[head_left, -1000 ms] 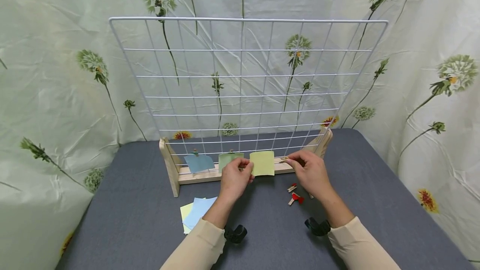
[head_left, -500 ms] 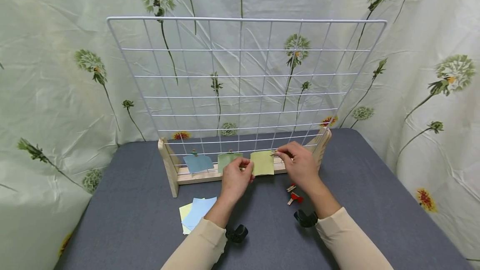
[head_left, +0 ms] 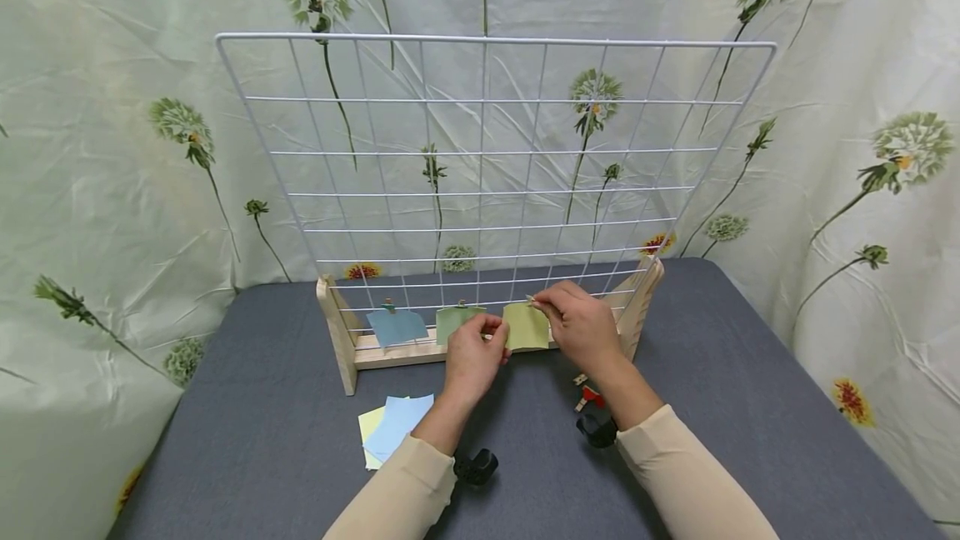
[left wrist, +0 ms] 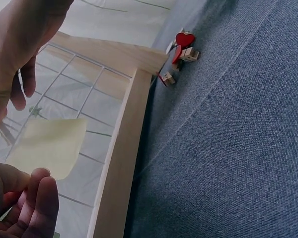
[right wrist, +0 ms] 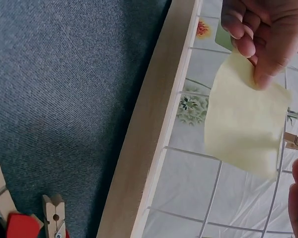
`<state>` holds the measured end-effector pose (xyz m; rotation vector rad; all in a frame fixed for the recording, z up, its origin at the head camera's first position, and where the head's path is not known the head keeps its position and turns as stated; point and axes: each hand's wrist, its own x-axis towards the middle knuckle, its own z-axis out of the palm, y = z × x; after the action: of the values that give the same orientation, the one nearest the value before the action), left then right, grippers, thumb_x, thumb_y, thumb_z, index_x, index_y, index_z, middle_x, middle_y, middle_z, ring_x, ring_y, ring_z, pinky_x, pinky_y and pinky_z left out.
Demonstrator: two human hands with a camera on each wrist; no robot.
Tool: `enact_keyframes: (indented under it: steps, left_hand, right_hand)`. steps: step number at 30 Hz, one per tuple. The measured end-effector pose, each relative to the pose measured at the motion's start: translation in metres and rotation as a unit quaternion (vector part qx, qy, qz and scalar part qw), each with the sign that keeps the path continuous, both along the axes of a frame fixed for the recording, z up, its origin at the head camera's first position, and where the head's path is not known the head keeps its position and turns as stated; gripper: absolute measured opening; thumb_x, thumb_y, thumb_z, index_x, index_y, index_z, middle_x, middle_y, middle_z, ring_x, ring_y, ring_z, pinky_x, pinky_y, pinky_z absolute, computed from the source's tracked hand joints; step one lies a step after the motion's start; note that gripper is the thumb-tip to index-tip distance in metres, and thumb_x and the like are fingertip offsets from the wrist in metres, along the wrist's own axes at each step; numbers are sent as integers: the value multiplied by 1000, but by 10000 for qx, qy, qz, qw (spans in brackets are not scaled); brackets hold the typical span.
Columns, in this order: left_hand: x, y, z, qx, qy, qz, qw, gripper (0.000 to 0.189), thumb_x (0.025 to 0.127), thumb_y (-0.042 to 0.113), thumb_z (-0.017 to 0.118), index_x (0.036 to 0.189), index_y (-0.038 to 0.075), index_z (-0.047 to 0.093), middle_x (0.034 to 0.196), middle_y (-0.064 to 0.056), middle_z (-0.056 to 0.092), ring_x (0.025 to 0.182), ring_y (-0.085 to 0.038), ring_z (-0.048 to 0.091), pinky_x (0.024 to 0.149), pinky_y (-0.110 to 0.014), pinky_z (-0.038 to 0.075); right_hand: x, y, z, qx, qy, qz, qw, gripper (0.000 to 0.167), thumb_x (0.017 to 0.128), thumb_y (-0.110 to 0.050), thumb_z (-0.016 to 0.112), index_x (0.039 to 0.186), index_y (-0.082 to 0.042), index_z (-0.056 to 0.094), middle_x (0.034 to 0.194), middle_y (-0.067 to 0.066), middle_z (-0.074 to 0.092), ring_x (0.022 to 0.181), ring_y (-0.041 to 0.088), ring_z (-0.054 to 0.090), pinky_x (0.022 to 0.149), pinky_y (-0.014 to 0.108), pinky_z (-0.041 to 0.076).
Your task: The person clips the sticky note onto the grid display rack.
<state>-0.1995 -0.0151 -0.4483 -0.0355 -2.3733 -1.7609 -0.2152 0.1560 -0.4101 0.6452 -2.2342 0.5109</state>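
Pale curtains (head_left: 97, 215) printed with dandelions fill the back and both sides of the frame, and dark blue-grey cloth covers the desk (head_left: 262, 407) across the lower half. At centre a white wire grid (head_left: 495, 40) leans up from a wooden stand (head_left: 405, 357).

Just below centre, in front of the grid's lowest wires, is a yellow note (head_left: 527, 327). The left hand (head_left: 472, 354) has its grip pressed together, thumb and fingertips pinching the note's left edge. Right of it, the right hand (head_left: 585, 330) pinches a small wooden clothespin (right wrist: 295, 142) at the note's top edge; I cannot tell whether the pin bites the paper.

Left of the yellow note hang a green note (head_left: 453, 322) and, further left, a blue note (head_left: 397, 327), each under its own clip on the wire. Loose blue and yellow sheets (head_left: 397, 423) overlap at lower left of centre. Below the right hand, partly hidden by that wrist, lie clips with red hearts (head_left: 589, 396).
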Motion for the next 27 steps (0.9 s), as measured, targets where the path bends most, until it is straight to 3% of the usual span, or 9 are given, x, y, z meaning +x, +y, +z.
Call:
enact_keyframes:
  steps: [19, 27]
  left_hand:
    - [-3, 2, -2, -47, 164, 92, 9998, 9, 96, 10, 68, 96, 1, 72, 85, -13, 76, 57, -15, 71, 51, -18, 51]
    - [-4, 4, -3, 37, 163, 81, 9998, 9, 96, 9, 68, 97, 0, 72, 87, -14, 75, 58, -15, 71, 51, -18, 51]
  right_hand:
    - [-3, -8, 3, 838, 609, -296, 9942, 7, 88, -21, 77, 93, -17, 77, 91, -1, 74, 74, 17, 74, 54, 34, 54]
    - [-3, -9, 2, 922, 485, -367, 9939, 9, 89, -21, 77, 98, -17, 78, 94, 1, 73, 72, 19, 73, 53, 37, 54]
